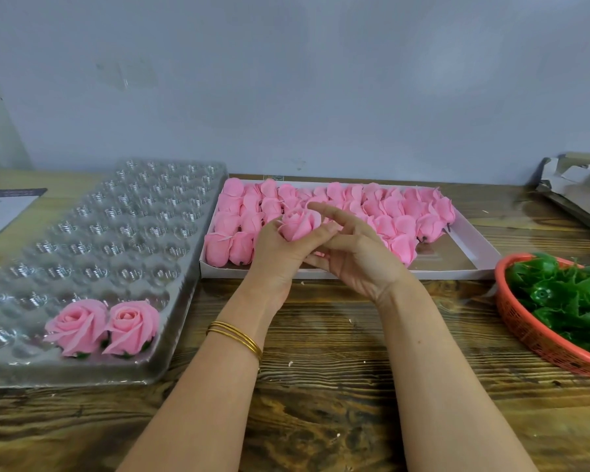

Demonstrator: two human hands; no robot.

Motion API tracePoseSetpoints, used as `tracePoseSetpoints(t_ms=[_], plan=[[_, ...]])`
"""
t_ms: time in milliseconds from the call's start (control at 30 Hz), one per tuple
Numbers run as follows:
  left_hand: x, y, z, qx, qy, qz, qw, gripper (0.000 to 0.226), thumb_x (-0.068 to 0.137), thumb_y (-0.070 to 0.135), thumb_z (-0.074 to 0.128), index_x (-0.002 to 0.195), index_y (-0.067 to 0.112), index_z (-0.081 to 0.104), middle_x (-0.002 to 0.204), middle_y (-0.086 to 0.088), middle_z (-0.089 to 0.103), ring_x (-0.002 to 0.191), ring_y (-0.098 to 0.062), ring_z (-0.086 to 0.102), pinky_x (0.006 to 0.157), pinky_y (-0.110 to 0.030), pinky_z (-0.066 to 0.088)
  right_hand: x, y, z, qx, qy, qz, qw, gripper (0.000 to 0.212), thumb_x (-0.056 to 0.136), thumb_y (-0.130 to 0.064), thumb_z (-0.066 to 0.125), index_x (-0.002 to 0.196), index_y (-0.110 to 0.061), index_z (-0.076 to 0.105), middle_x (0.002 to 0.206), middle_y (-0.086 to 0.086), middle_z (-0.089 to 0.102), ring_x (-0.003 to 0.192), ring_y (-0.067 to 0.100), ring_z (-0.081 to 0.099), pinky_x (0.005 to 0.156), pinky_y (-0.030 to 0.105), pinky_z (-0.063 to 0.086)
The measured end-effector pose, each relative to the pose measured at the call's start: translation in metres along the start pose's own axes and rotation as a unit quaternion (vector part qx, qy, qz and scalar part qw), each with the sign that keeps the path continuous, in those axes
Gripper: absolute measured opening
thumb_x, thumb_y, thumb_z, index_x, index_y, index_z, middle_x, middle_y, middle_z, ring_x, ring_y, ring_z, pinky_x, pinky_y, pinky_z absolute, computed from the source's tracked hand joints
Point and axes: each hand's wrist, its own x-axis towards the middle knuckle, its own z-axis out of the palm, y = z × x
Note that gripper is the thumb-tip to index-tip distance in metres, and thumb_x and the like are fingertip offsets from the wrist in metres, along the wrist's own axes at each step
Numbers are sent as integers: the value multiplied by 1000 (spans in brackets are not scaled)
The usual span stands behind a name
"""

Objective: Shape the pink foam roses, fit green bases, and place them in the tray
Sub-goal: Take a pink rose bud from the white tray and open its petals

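Holding one pink foam rose (298,224) in my left hand (280,253), fingers curled round its lower part, I have my right hand (355,257) against it, fingers straight, one fingertip on the petals. Just beyond both hands sits the box (355,274) of unshaped buds (372,206). Left of my left hand lies the clear tray (99,233) with two finished roses (77,327); right of my right hand, the red basket (525,332) of green bases (576,294).

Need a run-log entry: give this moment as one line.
stage: shaping | left hand: grips rose | right hand: touches its petals | tray: two finished roses
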Motion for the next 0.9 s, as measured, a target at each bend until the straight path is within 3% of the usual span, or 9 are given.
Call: tracePoseSetpoints(t_ms=[67,133,200,300,400,500,567,733,900], plan=[[1,-1,0,24,30,20,999,36,74,22,85,104,9,70,93,-9,75,87,-17,73,69,-27,58,2,-1,2,-38,56,-24,997,44,79,-1,59,122,-8,58,100,16,71,95,24,69,78,34,58],[3,-2,0,61,64,51,995,28,76,21,83,99,13,71,85,-1,75,79,-8,72,61,-17,54,3,-3,4,-68,102,-47,991,42,69,-13,60,111,-11,64,83,2,74,81,13,70,74,29,55],[3,-2,0,107,88,82,987,27,75,22,83,97,15,69,85,0,73,76,-6,68,60,-13,51,4,-4,6,-93,128,-67,985,36,68,-21,62,102,-14,70,92,0,73,81,10,68,72,26,53],[2,-4,1,157,92,119,976,22,77,25,83,89,15,68,81,-1,70,76,-14,67,64,-25,54,5,-1,9,-132,139,-89,977,34,75,-33,67,103,-14,71,104,6,71,92,15,66,70,26,53],[1,-5,2,196,88,123,969,22,80,24,80,97,13,72,85,0,73,83,-16,69,72,-37,59,5,5,15,-186,132,-106,968,31,77,-38,69,99,-17,72,96,0,72,97,18,67,79,32,55],[1,-6,2,218,85,132,963,26,82,18,78,107,13,71,93,1,74,90,-14,70,78,-35,60,5,8,19,-210,132,-106,963,33,73,-35,72,100,-16,72,93,0,70,95,20,67,76,34,56],[1,-6,2,222,89,135,962,24,82,14,77,106,11,71,92,1,73,89,-16,70,77,-35,60,5,8,20,-204,126,-103,965,33,72,-31,73,101,-15,72,92,-1,71,90,15,67,70,27,53],[1,-6,3,217,80,122,965,19,84,11,73,104,11,72,91,-3,74,87,-21,70,76,-46,61,6,10,20,-201,125,-102,966,27,71,-27,76,97,-20,72,80,-13,70,75,4,66,59,20,49],[1,-8,3,222,73,136,963,9,90,21,70,97,18,74,83,8,73,77,-4,68,65,-19,57,8,15,16,-200,119,-110,966,14,83,-19,75,96,-22,71,85,-10,71,78,1,68,60,16,51]])
